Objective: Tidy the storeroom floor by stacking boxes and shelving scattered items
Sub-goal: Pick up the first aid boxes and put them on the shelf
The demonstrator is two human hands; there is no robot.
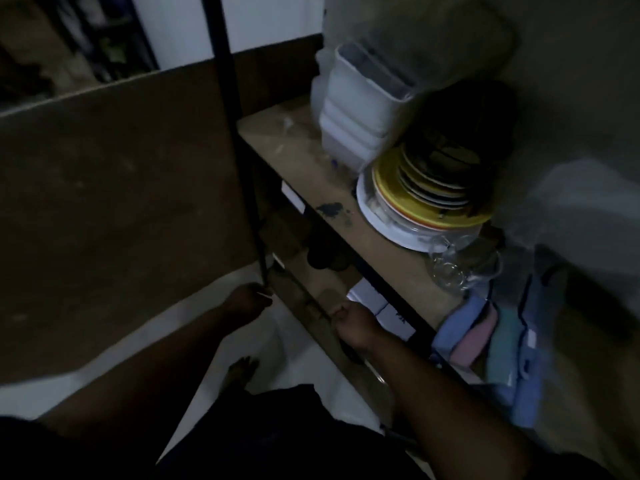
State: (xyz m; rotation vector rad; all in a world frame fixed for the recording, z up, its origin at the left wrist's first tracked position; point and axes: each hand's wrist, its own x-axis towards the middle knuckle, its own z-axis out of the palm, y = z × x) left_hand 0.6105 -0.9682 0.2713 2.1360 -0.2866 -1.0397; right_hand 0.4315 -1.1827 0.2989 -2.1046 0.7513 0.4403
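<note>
The light is dim. A brown cardboard box sits low in the metal rack, under the upper shelf board. My left hand grips the box's left corner, right beside the rack's black post. Further right along the same front edge, my right hand has its fingers curled over the box. Both arms reach down from the bottom of the view. How far back the box goes is hidden by the shelf above.
On the upper shelf stand stacked white containers, a pile of plates, clear glassware and folded cloths. A large brown board leans at the left. My bare foot is on the white floor.
</note>
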